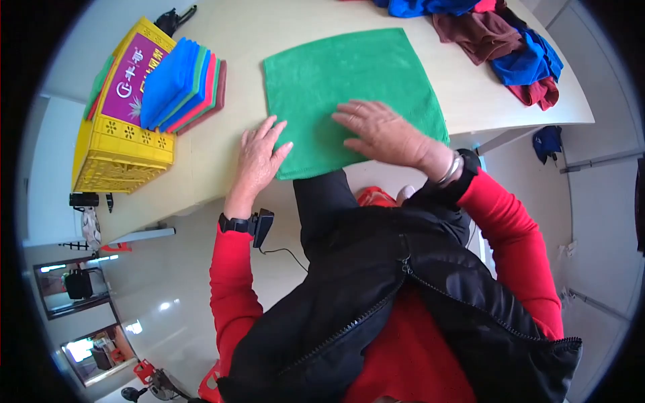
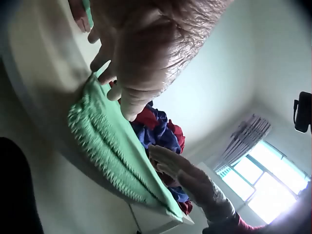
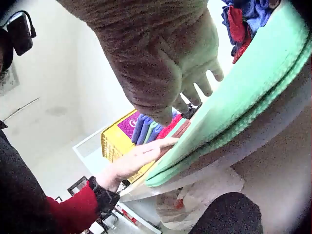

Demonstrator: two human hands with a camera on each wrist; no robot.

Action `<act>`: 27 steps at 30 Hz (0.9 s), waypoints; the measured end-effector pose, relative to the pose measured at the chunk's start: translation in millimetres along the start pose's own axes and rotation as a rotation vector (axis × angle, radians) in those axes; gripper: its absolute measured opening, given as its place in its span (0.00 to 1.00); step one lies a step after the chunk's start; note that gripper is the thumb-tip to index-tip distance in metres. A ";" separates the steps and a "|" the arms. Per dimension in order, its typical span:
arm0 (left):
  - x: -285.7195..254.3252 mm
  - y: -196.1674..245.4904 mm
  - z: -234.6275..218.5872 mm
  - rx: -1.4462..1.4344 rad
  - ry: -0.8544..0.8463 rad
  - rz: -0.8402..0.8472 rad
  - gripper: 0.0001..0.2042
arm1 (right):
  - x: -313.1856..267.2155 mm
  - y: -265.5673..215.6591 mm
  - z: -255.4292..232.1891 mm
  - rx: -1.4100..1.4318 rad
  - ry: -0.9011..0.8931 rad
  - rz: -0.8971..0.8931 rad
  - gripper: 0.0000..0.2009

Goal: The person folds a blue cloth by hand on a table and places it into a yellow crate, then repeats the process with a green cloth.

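A green towel lies spread flat on the table, its near edge reaching past the table's front edge. My left hand rests at the towel's left edge near the front corner, fingers spread and fairly straight. Over the front right part of the towel is my right hand, palm down with fingers extended to the left. In the right wrist view, that hand has straight fingers close over the towel. The left wrist view shows the towel's stitched edge beside the left hand. Neither hand grips anything.
A yellow plastic basket with a purple label stands at the table's left. Against it leans a stack of folded towels in blue, green, red and brown. Crumpled blue, brown and red towels are heaped at the far right of the table.
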State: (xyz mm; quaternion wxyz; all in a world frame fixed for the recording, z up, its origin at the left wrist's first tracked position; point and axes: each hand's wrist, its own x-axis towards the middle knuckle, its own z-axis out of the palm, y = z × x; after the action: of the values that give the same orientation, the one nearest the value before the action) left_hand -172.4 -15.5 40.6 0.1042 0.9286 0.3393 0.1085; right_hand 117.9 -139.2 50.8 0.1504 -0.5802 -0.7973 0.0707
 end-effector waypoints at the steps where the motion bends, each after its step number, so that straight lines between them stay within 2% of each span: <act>1: 10.3 -1.9 -7.1 -0.040 -0.007 -0.016 0.22 | 6.2 0.5 5.7 -0.003 0.006 -0.023 0.30; 4: 58.5 -33.7 -5.7 -0.160 0.095 -0.075 0.17 | 20.5 10.2 9.9 -0.015 0.025 -0.063 0.29; 7: 122.1 -73.9 3.9 -0.095 0.164 -0.112 0.17 | 31.3 62.1 -13.9 -0.033 -0.082 0.205 0.30; 8: 141.8 -88.5 11.1 -0.095 0.173 -0.098 0.17 | 32.5 76.0 -19.1 -0.043 -0.071 0.212 0.30; 11: 206.2 -138.3 42.3 0.058 0.407 0.040 0.16 | 33.3 120.0 -30.5 -0.153 -0.144 0.290 0.31; 12: 220.1 -136.7 37.5 0.048 0.421 0.061 0.16 | 35.3 132.0 -30.0 -0.172 -0.133 0.306 0.31; 15: 239.8 -128.6 24.4 0.190 0.036 -0.164 0.17 | 49.9 162.6 -20.2 -0.285 -0.071 0.328 0.33; 16: 249.4 -130.7 22.0 0.184 0.041 -0.156 0.17 | 56.0 170.4 -19.2 -0.293 -0.071 0.335 0.33; 19: 265.8 -151.9 23.0 0.045 -0.197 -0.267 0.17 | 81.5 184.2 -14.7 -0.271 -0.069 0.381 0.34; 20: 265.2 -149.8 21.8 0.043 -0.201 -0.277 0.17 | 88.8 189.3 -12.1 -0.267 -0.076 0.373 0.34; 23: 267.6 -139.5 20.2 0.068 0.020 -0.418 0.16 | 111.7 201.9 -11.2 -0.267 -0.063 0.380 0.34; 24: 266.8 -135.3 19.3 0.068 0.019 -0.423 0.16 | 116.3 204.4 -11.5 -0.265 -0.066 0.376 0.34; 27: 257.5 -126.7 23.0 0.260 0.345 -0.256 0.14 | 125.2 191.0 -22.7 -0.365 -0.038 0.413 0.32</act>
State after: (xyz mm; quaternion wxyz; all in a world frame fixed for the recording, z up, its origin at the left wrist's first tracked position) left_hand -51.0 244.5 18.5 -0.0627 0.8514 0.4779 0.2069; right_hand 262.6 38.4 37.1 0.0107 -0.7465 -0.6644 -0.0339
